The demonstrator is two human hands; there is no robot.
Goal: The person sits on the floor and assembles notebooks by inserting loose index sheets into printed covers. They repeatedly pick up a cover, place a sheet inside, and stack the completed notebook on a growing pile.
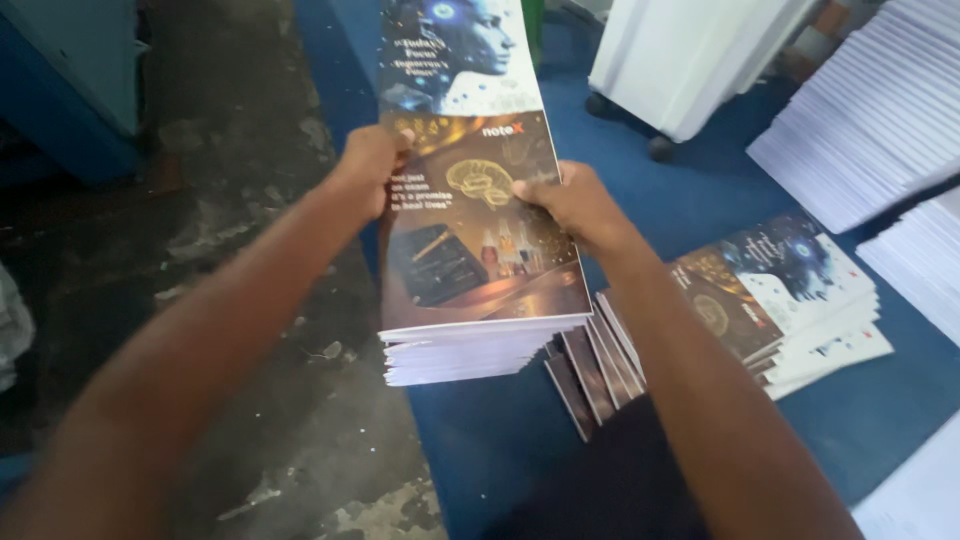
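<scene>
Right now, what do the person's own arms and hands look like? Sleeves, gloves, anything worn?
Both forearms are bare as far as the frame shows; no sleeves in view. The left hand and right hand are bare: no gloves, and no watch, ring or band visible on wrists or fingers.

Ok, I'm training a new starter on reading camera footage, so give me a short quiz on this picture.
1. True or false: both hands grip the stack of notebooks.
2. Which hand holds the stack's left edge: the left hand or the right hand?
3. What lies on the blue mat to the right of the held stack?
   A. a fanned pile of notebooks
   B. a bucket
   C. a chair

Key: 1 true; 2 the left hand; 3 A.
</scene>
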